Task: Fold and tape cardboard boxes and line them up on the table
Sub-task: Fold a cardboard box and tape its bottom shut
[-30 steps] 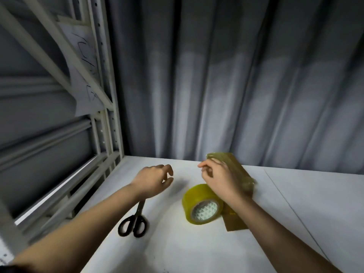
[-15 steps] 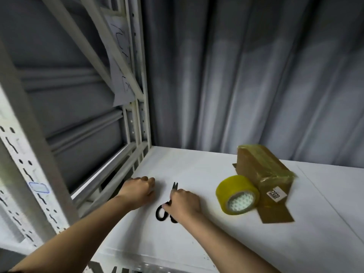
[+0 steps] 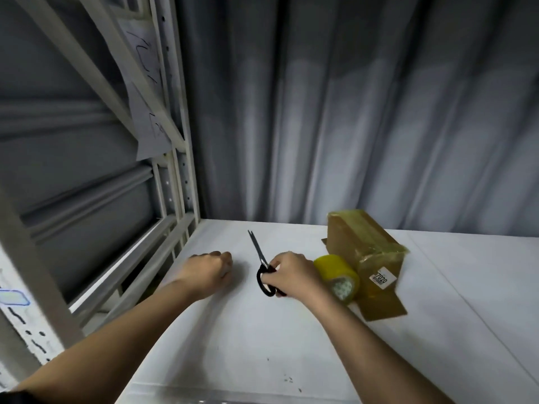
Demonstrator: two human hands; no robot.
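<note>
A grey curtain (image 3: pixel 350 112) is hanging in folds along the far side. At the left, a pale metal shelving frame (image 3: pixel 175 141) is standing, with a sheet of paper (image 3: pixel 145 112) bearing handwritten marks hanging from it, its writing too blurred to read.

The flat white counter (image 3: pixel 437 330) had a few tiny dark specks near the front edge. The cardboard box (image 3: pixel 361 243) was brown under glossy yellowish tape, with a small white label (image 3: pixel 382 279) printed in black. The round roll of packing tape (image 3: pixel 335 272) was bright yellow. The scissors (image 3: pixel 264 269) had black handles and dark blades. The pleated curtain (image 3: pixel 350 112) was grey, the metal shelving frame (image 3: pixel 175 170) off-white.
</note>
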